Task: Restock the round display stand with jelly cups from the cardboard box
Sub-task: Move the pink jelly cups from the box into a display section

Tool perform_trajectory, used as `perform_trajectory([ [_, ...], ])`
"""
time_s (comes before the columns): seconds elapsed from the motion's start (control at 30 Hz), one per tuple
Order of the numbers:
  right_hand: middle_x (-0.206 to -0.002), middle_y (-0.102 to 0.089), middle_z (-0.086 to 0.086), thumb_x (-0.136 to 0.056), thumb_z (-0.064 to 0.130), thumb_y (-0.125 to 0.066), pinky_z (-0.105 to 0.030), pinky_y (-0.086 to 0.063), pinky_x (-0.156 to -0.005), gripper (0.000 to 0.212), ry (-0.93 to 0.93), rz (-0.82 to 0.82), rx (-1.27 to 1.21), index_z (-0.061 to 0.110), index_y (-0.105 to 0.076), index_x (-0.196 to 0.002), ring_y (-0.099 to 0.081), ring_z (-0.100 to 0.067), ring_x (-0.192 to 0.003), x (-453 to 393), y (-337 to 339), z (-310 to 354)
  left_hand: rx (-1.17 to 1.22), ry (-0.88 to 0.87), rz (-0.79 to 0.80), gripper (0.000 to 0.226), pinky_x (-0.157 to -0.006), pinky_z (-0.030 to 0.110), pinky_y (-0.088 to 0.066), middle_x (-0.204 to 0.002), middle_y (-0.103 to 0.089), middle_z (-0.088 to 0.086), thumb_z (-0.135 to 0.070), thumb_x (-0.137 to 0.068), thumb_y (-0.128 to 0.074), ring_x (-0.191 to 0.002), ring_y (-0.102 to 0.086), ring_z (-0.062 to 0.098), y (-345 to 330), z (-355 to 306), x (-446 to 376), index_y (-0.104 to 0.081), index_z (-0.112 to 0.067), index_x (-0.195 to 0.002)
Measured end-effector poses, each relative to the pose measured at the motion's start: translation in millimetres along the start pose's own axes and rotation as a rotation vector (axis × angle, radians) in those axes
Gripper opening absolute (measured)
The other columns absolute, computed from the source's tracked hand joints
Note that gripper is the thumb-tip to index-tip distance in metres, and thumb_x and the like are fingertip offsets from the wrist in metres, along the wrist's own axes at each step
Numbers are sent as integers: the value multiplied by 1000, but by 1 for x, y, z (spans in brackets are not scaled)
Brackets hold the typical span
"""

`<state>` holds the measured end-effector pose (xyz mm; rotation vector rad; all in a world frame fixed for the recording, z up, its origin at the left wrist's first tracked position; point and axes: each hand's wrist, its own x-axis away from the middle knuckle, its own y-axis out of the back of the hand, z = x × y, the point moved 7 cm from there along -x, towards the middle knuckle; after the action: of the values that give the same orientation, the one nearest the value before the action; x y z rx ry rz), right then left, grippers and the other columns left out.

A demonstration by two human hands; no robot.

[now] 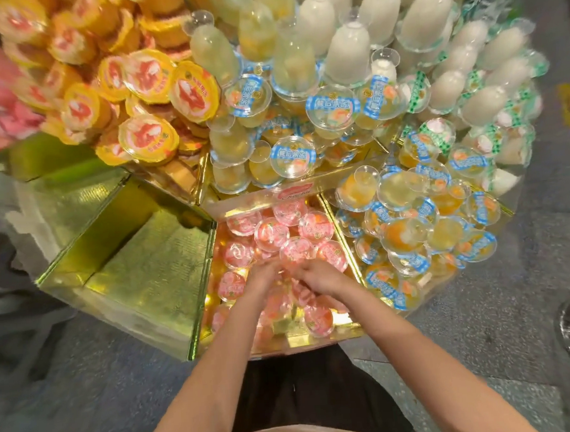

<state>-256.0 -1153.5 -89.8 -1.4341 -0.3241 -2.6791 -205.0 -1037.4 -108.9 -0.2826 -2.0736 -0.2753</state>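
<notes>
The round display stand (316,338) has gold wedge compartments. The wedge in front of me holds several pink jelly cups (271,233). My left hand (262,281) and my right hand (315,278) meet side by side low in this wedge, fingers pointing down among the pink cups. One pink cup (297,251) lies just beyond the fingertips. Motion blur hides the fingers, so I cannot tell whether either hand grips a cup. The cardboard box is out of view.
The gold wedge (141,266) to the left has nothing in it. The right wedge holds blue-labelled yellow cups (410,229). Above are stacked orange-lidded cups (147,140), clear yellow cups (293,156) and white cups (351,53). Grey floor surrounds the stand.
</notes>
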Motion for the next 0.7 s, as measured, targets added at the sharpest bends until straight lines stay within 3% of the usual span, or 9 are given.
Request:
perform_trajectory([
  [0.1,-84,-60,-6,-98,41,-47,-28,-45,-67,44,80,28,379,1,-61,-112,-57,-20,-74,1,-7,32,-185,-129,22,17,-76,38,-56,-95,-66,3,-10,-93,-60,-81,-63,17,27,-14,4,-60,-10,-110],
  [0.2,-83,-61,-8,-98,37,-48,-27,-40,-60,36,178,14,555,4,-63,-104,-58,-23,-80,-4,-21,67,-434,-265,-46,27,-86,38,-54,-105,-67,3,-25,-89,-62,-93,-64,22,66,-27,11,-63,-13,-114],
  [0.27,-90,-68,-15,-99,34,-48,-29,-46,-67,38,220,21,652,0,-65,-101,-64,-30,-89,-9,-36,88,-498,-284,-74,25,-77,29,-52,-104,-67,1,-27,-88,-61,-91,-63,19,96,-27,12,-66,-15,-110],
  [0.37,-112,-66,-17,-99,39,-46,-33,-46,-80,41,322,-6,824,4,-66,-107,-62,-32,-103,-18,-65,125,-351,-258,-98,12,-59,22,-43,-87,-63,3,-10,-92,-61,-68,-57,10,144,-26,21,-63,-15,-102],
  [0.43,-118,-64,-18,-98,35,-47,-35,-47,-85,38,400,2,918,4,-63,-113,-59,-33,-109,-20,-92,153,-331,-271,-127,16,-55,18,-41,-85,-61,3,-10,-94,-58,-67,-57,7,179,-27,30,-60,-12,-110],
  [0.5,-126,-60,-19,-97,34,-49,-35,-45,-91,40,447,18,1005,5,-59,-122,-56,-32,-117,-20,-123,181,-362,-303,-158,25,-60,19,-44,-95,-64,9,-15,-95,-57,-77,-61,14,217,-25,43,-59,-9,-119],
  [0.6,-131,-57,-18,-97,34,-50,-35,-45,-93,41,512,4,1101,7,-55,-127,-53,-32,-121,-18,-175,225,-440,-312,-203,31,-84,32,-49,-105,-66,15,-21,-94,-60,-95,-63,25,278,-16,60,-59,-7,-123],
  [0.7,-130,-58,-17,-96,34,-53,-33,-43,-93,41,570,69,1132,6,-56,-127,-54,-32,-119,-13,-241,263,-522,-288,-215,34,-84,27,-44,-113,-66,12,-24,-95,-58,-99,-62,24,339,0,79,-58,-9,-125],
])
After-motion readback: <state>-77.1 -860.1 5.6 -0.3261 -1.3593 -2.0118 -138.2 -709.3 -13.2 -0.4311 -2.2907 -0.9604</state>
